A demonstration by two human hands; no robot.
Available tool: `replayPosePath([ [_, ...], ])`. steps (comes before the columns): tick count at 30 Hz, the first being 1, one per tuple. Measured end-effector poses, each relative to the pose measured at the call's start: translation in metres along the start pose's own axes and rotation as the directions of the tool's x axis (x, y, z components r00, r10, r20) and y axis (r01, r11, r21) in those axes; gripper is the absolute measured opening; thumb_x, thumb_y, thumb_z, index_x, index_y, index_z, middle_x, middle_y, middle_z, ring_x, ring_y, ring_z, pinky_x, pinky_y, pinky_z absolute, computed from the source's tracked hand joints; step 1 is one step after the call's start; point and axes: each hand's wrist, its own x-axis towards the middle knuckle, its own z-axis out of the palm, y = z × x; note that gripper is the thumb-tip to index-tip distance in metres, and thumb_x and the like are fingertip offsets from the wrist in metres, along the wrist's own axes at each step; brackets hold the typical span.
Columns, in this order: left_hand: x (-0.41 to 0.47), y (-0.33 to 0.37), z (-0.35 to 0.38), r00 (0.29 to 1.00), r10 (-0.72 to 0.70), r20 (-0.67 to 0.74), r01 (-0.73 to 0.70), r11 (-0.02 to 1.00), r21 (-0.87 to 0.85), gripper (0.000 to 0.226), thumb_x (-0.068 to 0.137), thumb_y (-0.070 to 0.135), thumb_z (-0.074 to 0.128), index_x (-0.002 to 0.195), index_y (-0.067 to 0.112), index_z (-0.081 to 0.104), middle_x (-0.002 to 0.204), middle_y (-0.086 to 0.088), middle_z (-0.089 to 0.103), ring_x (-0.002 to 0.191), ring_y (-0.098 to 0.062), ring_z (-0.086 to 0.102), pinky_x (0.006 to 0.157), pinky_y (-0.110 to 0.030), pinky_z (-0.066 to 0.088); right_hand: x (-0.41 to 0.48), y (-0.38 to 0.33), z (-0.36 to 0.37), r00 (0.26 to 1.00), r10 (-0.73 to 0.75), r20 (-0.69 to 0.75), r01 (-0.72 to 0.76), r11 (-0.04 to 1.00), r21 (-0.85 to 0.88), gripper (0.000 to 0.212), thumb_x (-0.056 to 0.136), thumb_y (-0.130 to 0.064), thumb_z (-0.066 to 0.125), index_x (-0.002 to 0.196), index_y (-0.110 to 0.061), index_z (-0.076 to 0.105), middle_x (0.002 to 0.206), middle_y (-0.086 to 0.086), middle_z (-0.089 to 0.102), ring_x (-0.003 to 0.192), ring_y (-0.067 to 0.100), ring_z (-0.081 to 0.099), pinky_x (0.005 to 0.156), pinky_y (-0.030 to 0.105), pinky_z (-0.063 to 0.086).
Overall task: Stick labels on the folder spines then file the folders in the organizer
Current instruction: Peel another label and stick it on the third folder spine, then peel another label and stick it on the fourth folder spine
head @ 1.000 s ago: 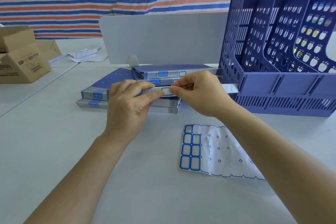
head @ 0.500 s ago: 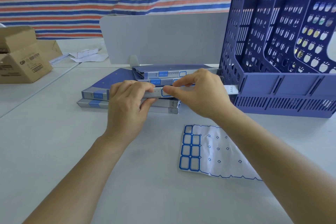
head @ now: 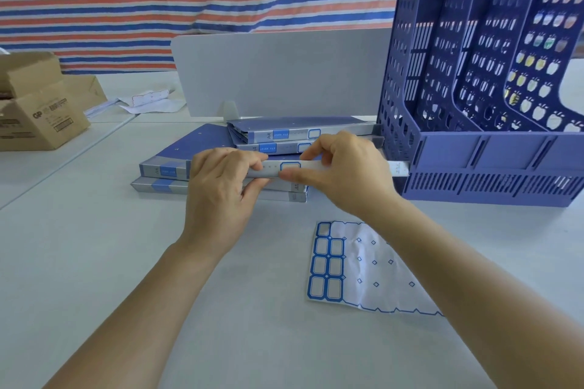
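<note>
Gripping the folder [head: 316,167] by its spine, left hand [head: 221,193] curled around the left part, right hand [head: 344,177] pinching the spine at the blue-bordered label [head: 290,166]. Lying with its long axis left to right, right end touching the organizer [head: 474,158], atop the folder stack [head: 221,186]. Showing no folder in the organizer's upright slots; lying just in front of it, the label sheet [head: 354,268].

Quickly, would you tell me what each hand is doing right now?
Left hand: closed, gripping the folder spine.
Right hand: pinching the label onto that spine.
</note>
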Motion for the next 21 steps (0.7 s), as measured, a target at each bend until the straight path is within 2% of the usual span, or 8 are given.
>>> replayPosePath([
  [3, 0.002, -0.001, -0.001, 1.0, 0.006, -0.012, -0.006, 1.0, -0.004, 0.024, 0.075, 0.01, 0.082, 0.087, 0.011, 0.062, 0.098, -0.001, 0.073, 0.094, -0.025, 0.06, 0.087, -0.032, 0.036, 0.006, 0.009, -0.003, 0.998, -0.022, 0.061, 0.017, 0.997, 0.075, 0.037, 0.071, -0.06, 0.078, 0.096, -0.033, 0.072, 0.075, -0.011, 0.056, 0.07, 0.004, 0.053, 0.068, 0.033, 0.051],
  [5, 0.004, -0.002, -0.001, 0.999, 0.001, -0.033, -0.001, 1.0, 0.006, 0.017, 0.076, 0.009, 0.081, 0.077, 0.008, 0.064, 0.098, -0.002, 0.074, 0.096, -0.027, 0.061, 0.088, -0.038, 0.042, 0.008, 0.012, -0.006, 0.996, -0.053, 0.065, 0.044, 0.99, 0.136, 0.038, 0.074, -0.05, 0.081, 0.105, -0.031, 0.07, 0.071, -0.011, 0.056, 0.069, 0.005, 0.054, 0.074, 0.034, 0.053],
  [9, 0.003, -0.015, 0.005, 0.996, -0.082, -0.024, 0.083, 0.994, 0.073, 0.015, 0.077, 0.014, 0.08, 0.074, 0.009, 0.066, 0.1, -0.007, 0.072, 0.101, -0.032, 0.06, 0.091, -0.049, 0.044, 0.006, 0.014, 0.007, 0.991, -0.131, 0.018, 0.132, 0.99, -0.042, 0.033, 0.086, -0.048, 0.07, 0.113, -0.029, 0.067, 0.071, -0.013, 0.057, 0.073, 0.01, 0.055, 0.072, 0.031, 0.05],
  [12, -0.004, -0.027, 0.008, 0.964, -0.265, 0.034, 0.257, 0.952, 0.165, 0.011, 0.075, 0.016, 0.08, 0.075, 0.012, 0.07, 0.108, -0.009, 0.07, 0.108, -0.035, 0.055, 0.095, -0.05, 0.041, -0.001, 0.017, 0.023, 0.983, -0.182, 0.005, 0.181, 0.977, -0.109, 0.034, 0.097, -0.036, 0.058, 0.129, -0.024, 0.059, 0.077, -0.007, 0.07, 0.077, 0.018, 0.064, 0.071, 0.034, 0.054],
  [14, -0.008, -0.034, 0.011, 0.912, -0.4, 0.094, 0.374, 0.903, 0.213, 0.007, 0.079, 0.016, 0.078, 0.078, 0.011, 0.073, 0.118, -0.014, 0.067, 0.114, -0.039, 0.051, 0.096, -0.052, 0.039, -0.006, 0.019, 0.032, 0.972, -0.226, 0.062, 0.231, 0.968, -0.095, 0.041, 0.098, -0.03, 0.056, 0.138, -0.024, 0.051, 0.089, -0.004, 0.072, 0.081, 0.023, 0.067, 0.07, 0.039, 0.056],
  [16, -0.011, -0.038, 0.013, 0.852, -0.49, 0.182, 0.451, 0.865, 0.22, 0.014, 0.091, 0.016, 0.066, 0.085, 0.007, 0.075, 0.134, -0.018, 0.059, 0.127, -0.042, 0.043, 0.101, -0.053, 0.035, -0.009, 0.02, 0.036, 0.946, -0.301, 0.124, 0.316, 0.94, -0.129, 0.04, 0.097, -0.032, 0.058, 0.137, -0.028, 0.054, 0.102, -0.003, 0.068, 0.082, 0.024, 0.067, 0.068, 0.039, 0.056],
  [18, -0.011, -0.039, 0.015, 0.817, -0.517, 0.255, 0.473, 0.854, 0.216, 0.021, 0.096, 0.013, 0.055, 0.098, 0.007, 0.075, 0.149, -0.018, 0.044, 0.138, -0.041, 0.03, 0.11, -0.054, 0.029, -0.011, 0.022, 0.037, 0.925, -0.335, 0.178, 0.37, 0.902, -0.222, 0.035, 0.098, -0.036, 0.055, 0.133, -0.031, 0.059, 0.109, -0.002, 0.063, 0.084, 0.026, 0.067, 0.064, 0.034, 0.053],
  [21, -0.011, -0.037, 0.018, 0.808, -0.499, 0.313, 0.442, 0.865, 0.238, 0.036, 0.092, 0.004, 0.05, 0.124, 0.01, 0.066, 0.16, -0.016, 0.025, 0.144, -0.039, 0.019, 0.111, -0.055, 0.028, -0.012, 0.025, 0.035, 0.935, -0.253, 0.249, 0.327, 0.886, -0.328, 0.044, 0.099, -0.042, 0.05, 0.142, -0.034, 0.047, 0.12, -0.001, 0.056, 0.095, 0.025, 0.065, 0.065, 0.029, 0.042],
])
